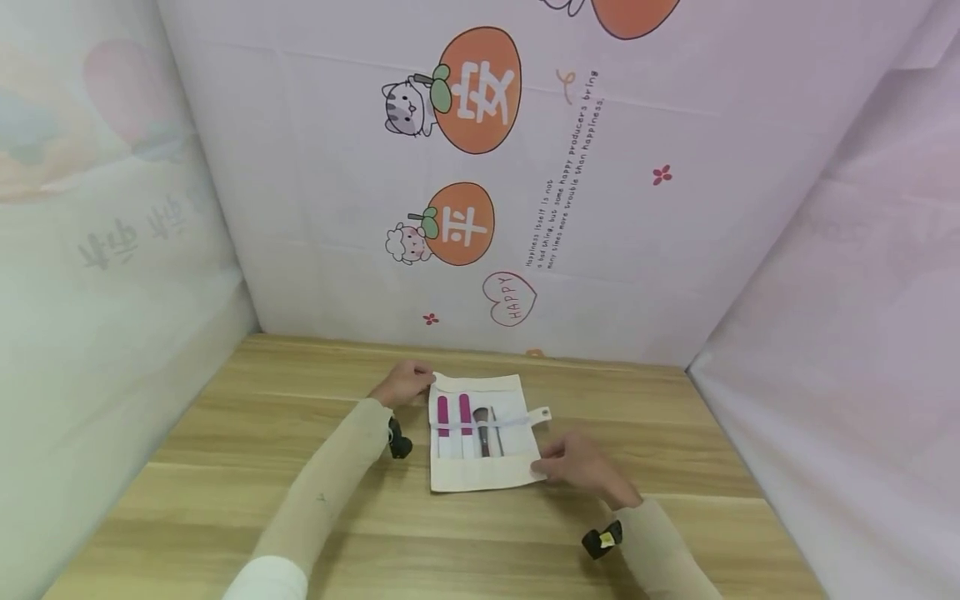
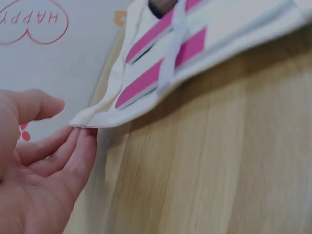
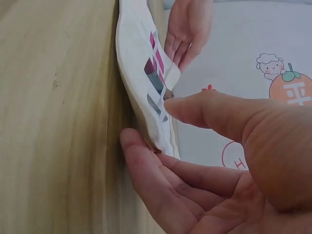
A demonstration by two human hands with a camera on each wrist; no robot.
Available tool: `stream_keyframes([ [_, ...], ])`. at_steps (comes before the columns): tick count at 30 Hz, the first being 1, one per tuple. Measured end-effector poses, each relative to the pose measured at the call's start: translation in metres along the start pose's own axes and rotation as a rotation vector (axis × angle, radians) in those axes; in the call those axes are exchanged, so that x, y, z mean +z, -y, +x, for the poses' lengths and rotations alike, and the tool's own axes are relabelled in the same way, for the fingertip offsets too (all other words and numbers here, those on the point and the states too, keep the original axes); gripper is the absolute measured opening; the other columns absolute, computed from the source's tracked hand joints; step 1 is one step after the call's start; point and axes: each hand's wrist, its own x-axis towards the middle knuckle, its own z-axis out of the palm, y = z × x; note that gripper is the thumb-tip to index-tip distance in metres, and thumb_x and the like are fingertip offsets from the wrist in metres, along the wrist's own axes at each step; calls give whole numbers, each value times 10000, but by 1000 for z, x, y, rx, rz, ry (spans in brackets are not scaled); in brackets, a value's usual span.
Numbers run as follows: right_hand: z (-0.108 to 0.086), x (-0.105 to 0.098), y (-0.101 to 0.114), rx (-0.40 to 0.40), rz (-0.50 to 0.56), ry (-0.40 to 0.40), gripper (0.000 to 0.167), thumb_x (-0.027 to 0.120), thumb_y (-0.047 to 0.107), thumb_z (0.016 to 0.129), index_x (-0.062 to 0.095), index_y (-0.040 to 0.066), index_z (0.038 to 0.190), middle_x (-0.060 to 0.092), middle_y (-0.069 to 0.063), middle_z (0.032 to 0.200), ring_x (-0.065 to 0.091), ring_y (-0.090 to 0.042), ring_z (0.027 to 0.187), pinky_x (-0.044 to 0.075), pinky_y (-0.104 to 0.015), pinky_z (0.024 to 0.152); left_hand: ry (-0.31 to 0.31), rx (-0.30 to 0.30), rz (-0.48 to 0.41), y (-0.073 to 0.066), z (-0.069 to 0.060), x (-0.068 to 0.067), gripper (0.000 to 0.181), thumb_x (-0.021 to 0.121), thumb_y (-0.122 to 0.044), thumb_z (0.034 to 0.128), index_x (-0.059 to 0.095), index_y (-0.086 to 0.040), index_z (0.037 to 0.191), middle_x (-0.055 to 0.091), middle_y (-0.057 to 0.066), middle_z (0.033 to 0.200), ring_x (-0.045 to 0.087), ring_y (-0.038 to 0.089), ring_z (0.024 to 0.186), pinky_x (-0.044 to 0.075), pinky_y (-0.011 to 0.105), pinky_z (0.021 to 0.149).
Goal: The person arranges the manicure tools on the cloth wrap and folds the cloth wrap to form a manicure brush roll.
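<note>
A white fabric tool roll [image 1: 483, 479] lies unfolded between my two hands. Under its elastic band sit two flat pink-ended tools [image 1: 442, 414], a dark soft-tipped brush [image 1: 482, 433] and a thin metal tool [image 1: 496, 432]. My left hand [image 2: 53, 161] touches the roll's far left corner from below with extended fingers; its thumb stands apart from the cloth. At the near right corner, my right hand [image 3: 209, 165] has its fingers beneath the edge, the thumb held off above it. A snap strap [image 1: 540, 415] sticks out from the right side.
The roll is on a wood-grain table [image 1: 300, 400]. A white printed sheet [image 1: 337, 208] rises behind the far edge, with more pale sheets at left and right. Dark wrist cameras [image 1: 602, 540] are strapped to both arms.
</note>
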Motion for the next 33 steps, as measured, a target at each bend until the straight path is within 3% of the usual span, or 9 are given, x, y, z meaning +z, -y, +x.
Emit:
stream_keyframes([
  [2, 0, 0, -1, 5, 19, -4, 249, 800, 233, 919, 774, 51, 1086, 764, -69, 990, 730, -192, 848, 603, -342, 773, -21, -18, -52, 2, 3, 2, 273, 568, -163, 1072, 694, 46, 1194, 716, 145, 1136, 673, 219, 1030, 572, 354, 936],
  [4, 0, 1, -2, 6, 44, -6, 272, 802, 222, 915, 768, 34, 1110, 765, -75, 1013, 734, -194, 869, 604, -346, 796, -35, -29, -74, 4, 5, 4, 362, 573, -170, 1073, 642, 58, 1347, 682, 210, 1331, 663, 293, 1214, 545, 421, 1072],
  [7, 0, 3, -4, 8, 96, -4, 339, 806, 198, 904, 746, -8, 1165, 772, -88, 1021, 733, -203, 894, 608, -354, 822, -48, -15, -46, 5, 6, 8, 399, 590, -144, 1061, 603, 89, 1385, 626, 268, 1418, 613, 372, 1312, 517, 500, 1111],
  [14, 1, 5, -9, 4, 202, -5, 447, 795, 166, 903, 683, -80, 1259, 756, -140, 1082, 740, -215, 942, 629, -380, 866, -128, 6, 4, 2, 2, 13, 359, 626, -65, 1021, 629, 122, 1327, 642, 301, 1363, 628, 408, 1259, 540, 516, 1064],
  [20, 1, 1, -12, -19, 253, -9, 457, 769, 181, 936, 662, -76, 1299, 761, -166, 1160, 740, -246, 1031, 621, -376, 907, -131, -1, -47, 6, 1, 8, 315, 646, -51, 1011, 668, 103, 1285, 675, 279, 1303, 665, 356, 1175, 569, 464, 1013],
  [25, 8, -4, -15, -14, 360, 4, 456, 726, 176, 988, 623, -102, 1334, 735, -198, 1240, 736, -230, 1090, 620, -360, 933, -139, -12, -69, 6, -3, 1, 294, 669, -57, 997, 694, 94, 1248, 688, 266, 1277, 670, 328, 1153, 573, 404, 981],
  [33, 19, -12, -17, -12, 512, 9, 459, 711, 80, 984, 578, -163, 1350, 700, -244, 1278, 740, -184, 1065, 617, -305, 944, -136, 5, -123, 16, -8, -11, 123, 703, -27, 956, 734, 81, 1005, 699, 121, 969, 638, 234, 924, 528, 283, 780],
])
